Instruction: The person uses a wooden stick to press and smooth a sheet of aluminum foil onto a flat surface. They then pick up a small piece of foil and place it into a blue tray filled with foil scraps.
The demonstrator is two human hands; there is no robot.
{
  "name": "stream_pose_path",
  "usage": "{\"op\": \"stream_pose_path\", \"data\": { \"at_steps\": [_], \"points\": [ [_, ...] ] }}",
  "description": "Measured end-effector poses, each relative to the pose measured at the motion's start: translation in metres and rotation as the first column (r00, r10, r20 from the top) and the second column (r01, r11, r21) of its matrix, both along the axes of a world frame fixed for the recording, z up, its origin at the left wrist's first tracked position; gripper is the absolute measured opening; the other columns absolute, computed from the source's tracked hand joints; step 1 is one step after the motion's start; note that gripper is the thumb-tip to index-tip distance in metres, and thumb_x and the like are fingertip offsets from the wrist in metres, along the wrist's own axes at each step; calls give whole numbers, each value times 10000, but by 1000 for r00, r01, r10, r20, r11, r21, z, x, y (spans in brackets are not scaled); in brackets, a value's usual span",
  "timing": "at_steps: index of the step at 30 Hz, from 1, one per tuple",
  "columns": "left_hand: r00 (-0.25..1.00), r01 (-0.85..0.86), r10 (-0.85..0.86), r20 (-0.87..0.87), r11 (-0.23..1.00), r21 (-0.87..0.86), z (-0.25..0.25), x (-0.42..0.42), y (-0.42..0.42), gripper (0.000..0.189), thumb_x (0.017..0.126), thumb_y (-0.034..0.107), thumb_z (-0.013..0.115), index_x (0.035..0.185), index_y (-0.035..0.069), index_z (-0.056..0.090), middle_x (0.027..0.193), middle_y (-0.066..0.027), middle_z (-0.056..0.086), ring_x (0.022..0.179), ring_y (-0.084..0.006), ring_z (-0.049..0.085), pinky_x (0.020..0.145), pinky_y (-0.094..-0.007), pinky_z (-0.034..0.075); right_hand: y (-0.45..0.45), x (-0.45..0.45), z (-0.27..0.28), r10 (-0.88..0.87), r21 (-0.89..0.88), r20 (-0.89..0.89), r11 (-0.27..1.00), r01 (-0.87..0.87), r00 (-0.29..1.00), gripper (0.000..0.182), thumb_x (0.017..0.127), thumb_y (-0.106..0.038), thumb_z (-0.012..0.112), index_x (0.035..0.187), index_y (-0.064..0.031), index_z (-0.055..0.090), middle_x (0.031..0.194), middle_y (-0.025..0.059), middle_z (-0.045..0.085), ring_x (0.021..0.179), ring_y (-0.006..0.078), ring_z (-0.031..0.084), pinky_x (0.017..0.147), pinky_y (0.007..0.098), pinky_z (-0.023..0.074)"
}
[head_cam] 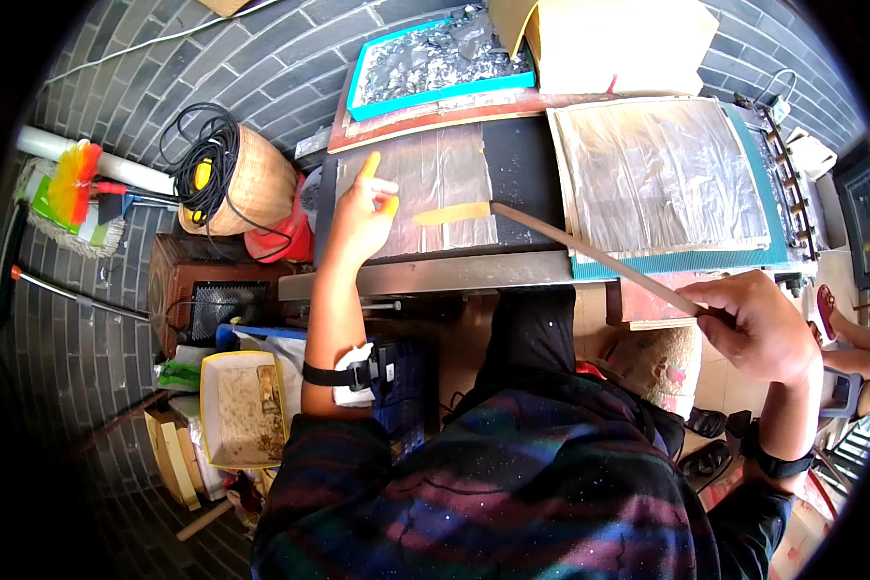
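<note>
My right hand grips the near end of a long thin brown stick. At its far end is a flat yellow blade-like strip, over a thin silvery sheet; whether it touches the sheet I cannot tell. This sheet lies on a black textured mat. Above the sheet's left part is my left hand, holding nothing, with its index finger extended and thumb apart. Yellow covers the tips of that finger and thumb. A stack of larger crinkled silvery sheets rests to the right on a green ribbed mat.
Behind the mat, a blue-rimmed tray holds silvery scraps beside a pale yellow box. A metal edge borders the bench front. Left are a basket with coiled black cable and a yellow-rimmed tray. Another person's legs show far right.
</note>
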State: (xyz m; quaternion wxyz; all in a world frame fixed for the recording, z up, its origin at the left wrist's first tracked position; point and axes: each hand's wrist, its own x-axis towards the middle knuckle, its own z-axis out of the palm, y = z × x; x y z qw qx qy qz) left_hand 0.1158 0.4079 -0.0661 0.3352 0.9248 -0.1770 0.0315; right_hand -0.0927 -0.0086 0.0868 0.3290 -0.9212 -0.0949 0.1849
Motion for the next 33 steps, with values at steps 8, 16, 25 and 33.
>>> {"op": "stream_pose_path", "data": {
  "at_steps": [8, 16, 25, 33],
  "points": [
    [952, -161, 90, -293, 960, -229, -30, -10, 0, 594, 900, -23, 598, 1444, 24, 363, 1111, -93, 652, 912, -135, 605, 851, -284, 478, 5, -19, 4, 35, -43, 15, 998, -34, 999, 308, 762, -14, 589, 1060, -2, 668, 775, 202, 652, 701, 366, 653, 644, 411, 510],
    [996, 47, -35, 88, 990, -134, -27, -19, -42, 540, 883, 22, 629, 1392, 44, 448, 997, -81, 675, 842, -187, 632, 807, -315, 513, 14, -40, -28, -41, 96, 99, 995, 32, 994, 369, 771, -9, 594, 1129, -65, 660, 739, 178, 651, 668, 329, 654, 625, 393, 504],
    [987, 99, -75, 144, 982, -164, -5, -51, -104, 515, 883, 15, 639, 1373, 94, 502, 1029, -81, 659, 868, -172, 627, 738, -303, 517, -19, -109, -42, -514, 200, 58, 846, 494, 856, 323, 808, 87, 603, 1120, 31, 663, 646, 76, 578, 534, 108, 553, 508, 272, 438],
    [874, 338, -290, 390, 939, -58, 16, -77, -181, 447, 874, 61, 654, 1308, 57, 548, 1229, -176, 597, 1153, -356, 568, 998, -413, 449, -27, -158, -45, -645, 125, 102, 764, 633, 758, 345, 759, 78, 629, 1099, 40, 670, 686, 122, 568, 600, 160, 527, 568, 291, 428]
  ]
}}
